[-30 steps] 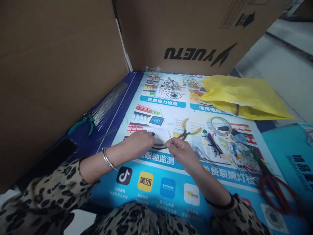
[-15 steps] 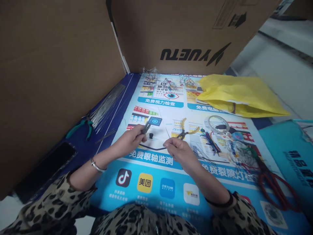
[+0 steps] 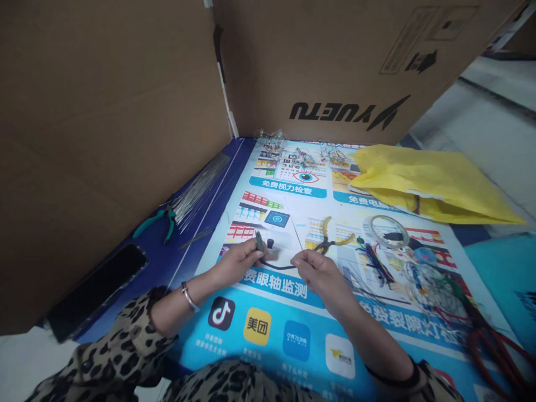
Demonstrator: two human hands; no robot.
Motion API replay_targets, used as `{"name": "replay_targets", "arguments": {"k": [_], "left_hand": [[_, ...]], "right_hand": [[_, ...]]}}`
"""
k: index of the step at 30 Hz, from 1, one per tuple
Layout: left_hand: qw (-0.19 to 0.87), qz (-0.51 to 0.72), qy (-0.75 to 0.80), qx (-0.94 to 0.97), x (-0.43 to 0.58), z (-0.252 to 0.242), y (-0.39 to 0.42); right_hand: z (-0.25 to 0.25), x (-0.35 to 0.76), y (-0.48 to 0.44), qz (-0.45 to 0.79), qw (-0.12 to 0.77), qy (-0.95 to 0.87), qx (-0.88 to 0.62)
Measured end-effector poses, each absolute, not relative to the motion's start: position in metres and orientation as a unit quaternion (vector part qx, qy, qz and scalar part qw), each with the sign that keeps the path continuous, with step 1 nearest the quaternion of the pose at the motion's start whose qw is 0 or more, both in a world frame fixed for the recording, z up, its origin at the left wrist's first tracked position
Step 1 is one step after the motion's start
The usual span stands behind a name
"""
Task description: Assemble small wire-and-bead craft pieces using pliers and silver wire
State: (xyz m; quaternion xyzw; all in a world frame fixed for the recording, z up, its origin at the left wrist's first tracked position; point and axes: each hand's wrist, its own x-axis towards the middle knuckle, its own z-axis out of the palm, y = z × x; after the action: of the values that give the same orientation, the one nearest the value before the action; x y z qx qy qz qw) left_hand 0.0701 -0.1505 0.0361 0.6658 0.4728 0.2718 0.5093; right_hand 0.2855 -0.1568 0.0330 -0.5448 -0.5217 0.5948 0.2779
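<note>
My left hand is closed round a small dark tool whose tip sticks up past my fingers. My right hand is pinched on the end of a thin wire that slants up and away over the printed poster. A dark curved cord runs between my two hands just above the poster, with a small black knob beside the tool. Both wrists come out of leopard-print sleeves, and a silver bangle is on the left one.
Yellow-handled pliers lie just beyond my right hand. Teal pliers and a bundle of steel wires lie at the left by a black phone. A tape roll, coloured wire pieces, red scissors and a yellow bag are at the right. Cardboard walls stand behind.
My left hand picked the dark tool up off the poster, swung it up and out, then brought it back upright close to the cord. My right hand kept its pinch.
</note>
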Motion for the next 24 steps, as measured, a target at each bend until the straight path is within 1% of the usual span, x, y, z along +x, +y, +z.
{"name": "replay_targets", "arguments": {"k": [8,15,17,20,24], "left_hand": [[0.483,0.268,0.468,0.69,0.071,0.031,-0.152],[0.471,0.259,0.47,0.7,0.073,0.034,-0.153],[0.472,0.261,0.463,0.703,0.074,0.035,-0.153],[0.465,0.272,0.447,0.714,0.074,0.033,-0.152],[0.462,0.292,0.434,0.716,0.072,0.027,-0.151]], "right_hand": [[0.032,0.284,-0.158,0.596,0.282,-0.53,-0.533],[0.035,0.284,-0.159,0.577,0.269,-0.56,-0.53],[0.037,0.281,-0.159,0.553,0.288,-0.573,-0.532],[0.041,0.269,-0.156,0.511,0.343,-0.59,-0.522],[0.047,0.247,-0.151,0.541,0.406,-0.553,-0.487]]}}
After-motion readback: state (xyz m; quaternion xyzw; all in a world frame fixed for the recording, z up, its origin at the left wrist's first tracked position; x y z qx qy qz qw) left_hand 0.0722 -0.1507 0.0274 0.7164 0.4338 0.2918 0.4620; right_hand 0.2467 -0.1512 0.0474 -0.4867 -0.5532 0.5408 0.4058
